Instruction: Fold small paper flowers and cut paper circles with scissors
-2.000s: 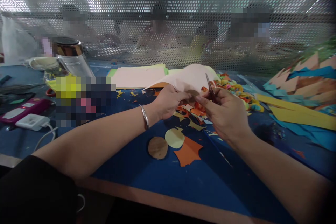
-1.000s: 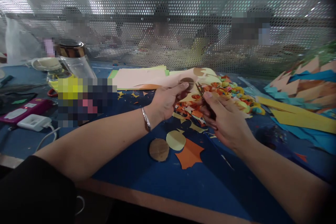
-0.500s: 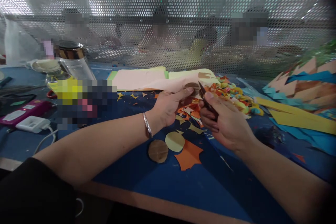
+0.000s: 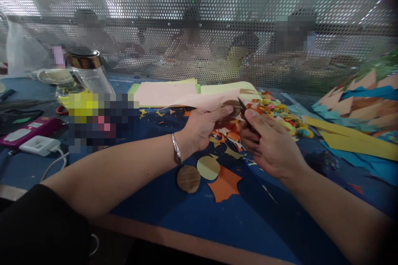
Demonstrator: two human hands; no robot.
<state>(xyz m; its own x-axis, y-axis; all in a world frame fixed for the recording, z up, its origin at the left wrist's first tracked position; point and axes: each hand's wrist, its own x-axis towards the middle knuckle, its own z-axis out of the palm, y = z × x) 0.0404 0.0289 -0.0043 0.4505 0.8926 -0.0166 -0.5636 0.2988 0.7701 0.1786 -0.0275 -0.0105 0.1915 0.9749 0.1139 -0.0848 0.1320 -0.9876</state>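
Note:
My left hand (image 4: 205,128) pinches a sheet of pale pink paper (image 4: 199,101), its thumb pressing a brown cardboard disc (image 4: 230,106) flat against the sheet. Dark-bladed scissors (image 4: 242,106) are in my right hand (image 4: 269,143), their tips pointing up at the paper's edge beside the disc. Fingers cover the scissors' handles. On the blue table below my hands lie another brown cardboard disc (image 4: 188,179), a pale yellow paper circle (image 4: 208,167) and an orange paper scrap (image 4: 224,184) with curved cut-outs.
Coloured paper cuttings (image 4: 276,112) are heaped behind my right hand. Paper sheets (image 4: 168,93) lie at the back. On the left stand a glass bottle (image 4: 90,70) and a white charger (image 4: 40,145). Yellow strips (image 4: 357,136) lie right. A perforated metal screen (image 4: 211,4) closes off the back.
Both hands have shifted slightly to the right with the paper, disc and scissors. The pieces lying on the table look unchanged.

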